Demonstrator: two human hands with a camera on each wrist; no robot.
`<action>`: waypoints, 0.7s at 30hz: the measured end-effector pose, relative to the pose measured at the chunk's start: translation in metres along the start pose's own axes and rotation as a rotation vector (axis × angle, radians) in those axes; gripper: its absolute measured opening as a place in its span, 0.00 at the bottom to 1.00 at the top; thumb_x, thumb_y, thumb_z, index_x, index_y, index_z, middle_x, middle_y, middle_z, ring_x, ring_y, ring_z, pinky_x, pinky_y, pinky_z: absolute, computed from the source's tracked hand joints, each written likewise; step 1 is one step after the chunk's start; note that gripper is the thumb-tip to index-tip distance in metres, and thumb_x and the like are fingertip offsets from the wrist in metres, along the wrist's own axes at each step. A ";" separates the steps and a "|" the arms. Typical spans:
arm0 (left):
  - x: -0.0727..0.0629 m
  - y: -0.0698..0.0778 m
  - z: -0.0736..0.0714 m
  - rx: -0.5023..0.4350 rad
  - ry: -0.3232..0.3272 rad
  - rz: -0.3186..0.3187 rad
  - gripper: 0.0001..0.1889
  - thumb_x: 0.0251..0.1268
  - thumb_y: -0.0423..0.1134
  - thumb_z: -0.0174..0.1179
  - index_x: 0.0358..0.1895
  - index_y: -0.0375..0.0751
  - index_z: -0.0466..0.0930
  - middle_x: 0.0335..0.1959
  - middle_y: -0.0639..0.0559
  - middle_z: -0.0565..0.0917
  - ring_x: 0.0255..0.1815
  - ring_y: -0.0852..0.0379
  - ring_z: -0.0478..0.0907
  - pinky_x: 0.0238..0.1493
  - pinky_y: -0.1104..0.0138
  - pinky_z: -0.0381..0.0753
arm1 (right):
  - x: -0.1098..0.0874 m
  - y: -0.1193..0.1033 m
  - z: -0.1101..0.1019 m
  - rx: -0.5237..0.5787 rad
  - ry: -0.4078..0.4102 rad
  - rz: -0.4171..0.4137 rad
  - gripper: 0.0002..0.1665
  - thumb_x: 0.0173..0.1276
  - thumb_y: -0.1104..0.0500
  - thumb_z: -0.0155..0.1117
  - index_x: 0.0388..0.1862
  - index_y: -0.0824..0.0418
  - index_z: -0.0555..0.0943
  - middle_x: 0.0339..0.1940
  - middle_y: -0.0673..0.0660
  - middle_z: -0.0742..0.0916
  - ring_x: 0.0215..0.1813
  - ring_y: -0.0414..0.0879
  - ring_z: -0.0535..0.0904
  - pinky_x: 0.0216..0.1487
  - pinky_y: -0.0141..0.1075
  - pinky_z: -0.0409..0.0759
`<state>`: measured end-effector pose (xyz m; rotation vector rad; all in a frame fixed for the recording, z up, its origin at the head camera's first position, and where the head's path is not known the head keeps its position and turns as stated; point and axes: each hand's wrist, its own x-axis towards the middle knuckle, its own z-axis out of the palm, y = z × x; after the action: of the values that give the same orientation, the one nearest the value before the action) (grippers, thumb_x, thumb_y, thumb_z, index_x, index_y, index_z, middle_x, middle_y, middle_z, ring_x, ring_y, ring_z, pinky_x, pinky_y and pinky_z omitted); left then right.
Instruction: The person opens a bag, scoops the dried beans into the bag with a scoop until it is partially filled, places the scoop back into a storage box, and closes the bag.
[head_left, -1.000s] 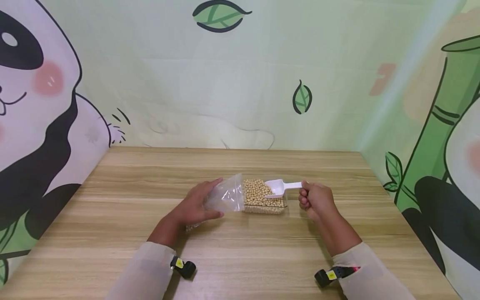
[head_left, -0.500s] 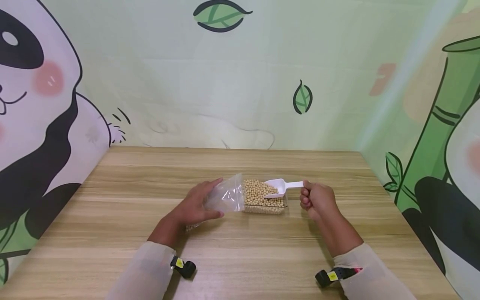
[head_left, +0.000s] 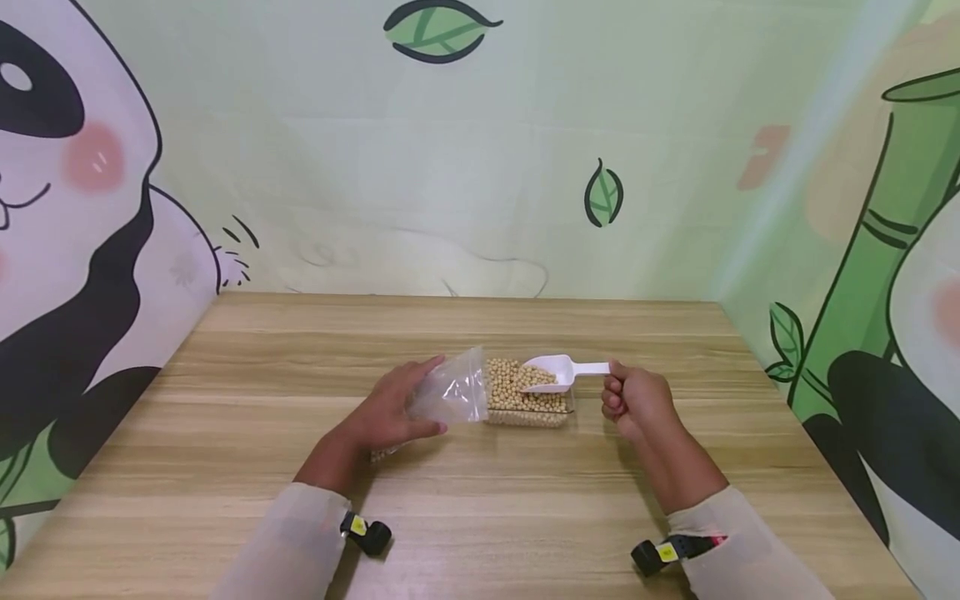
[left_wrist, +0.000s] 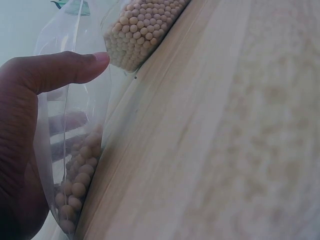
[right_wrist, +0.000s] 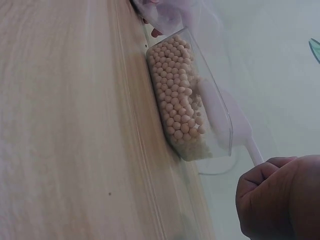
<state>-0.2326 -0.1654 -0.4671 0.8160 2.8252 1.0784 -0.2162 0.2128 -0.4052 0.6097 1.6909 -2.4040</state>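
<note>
And we have the right grip (head_left: 637,398) pinching the scoop (head_left: 566,368) by its tail end, down in the beans (head_left: 502,383) in the box (head_left: 525,419) on the tabletop (head_left: 487,517); the left grip (head_left: 386,410) clasps the bag (head_left: 450,392) between thumb and fingers. Our worry: held so far back, a loaded scoop could roll and spill, and with neither grip bracing the box, a hard push might skid it into the bag
</note>
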 end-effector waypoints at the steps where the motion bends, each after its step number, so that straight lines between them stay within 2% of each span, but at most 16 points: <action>1: 0.000 0.000 0.000 0.002 0.001 0.001 0.52 0.61 0.52 0.76 0.88 0.46 0.60 0.79 0.35 0.74 0.75 0.34 0.72 0.75 0.31 0.67 | 0.000 0.000 0.000 0.005 -0.001 0.002 0.14 0.92 0.57 0.41 0.39 0.58 0.64 0.18 0.44 0.70 0.18 0.35 0.62 0.21 0.27 0.61; 16: -0.001 0.003 -0.002 -0.015 -0.003 -0.005 0.52 0.61 0.52 0.76 0.88 0.47 0.60 0.80 0.34 0.73 0.76 0.32 0.71 0.75 0.30 0.67 | -0.006 -0.005 0.000 0.035 -0.069 0.023 0.16 0.93 0.57 0.37 0.38 0.56 0.62 0.18 0.44 0.68 0.17 0.35 0.61 0.21 0.27 0.60; 18: 0.000 0.001 -0.001 -0.016 0.005 0.015 0.53 0.61 0.54 0.76 0.88 0.48 0.61 0.79 0.34 0.74 0.75 0.32 0.72 0.74 0.29 0.68 | -0.007 -0.005 0.002 0.044 -0.078 0.025 0.16 0.93 0.57 0.37 0.37 0.56 0.62 0.18 0.44 0.68 0.17 0.35 0.61 0.21 0.27 0.59; 21: 0.002 -0.014 0.006 0.010 0.031 0.054 0.52 0.63 0.59 0.75 0.88 0.54 0.59 0.78 0.36 0.74 0.72 0.34 0.73 0.70 0.34 0.72 | -0.008 -0.006 0.005 0.054 -0.093 0.032 0.17 0.93 0.57 0.37 0.37 0.56 0.62 0.17 0.44 0.67 0.17 0.35 0.61 0.21 0.27 0.59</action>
<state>-0.2397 -0.1694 -0.4799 0.8891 2.8519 1.0934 -0.2118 0.2097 -0.3954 0.5199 1.5732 -2.4227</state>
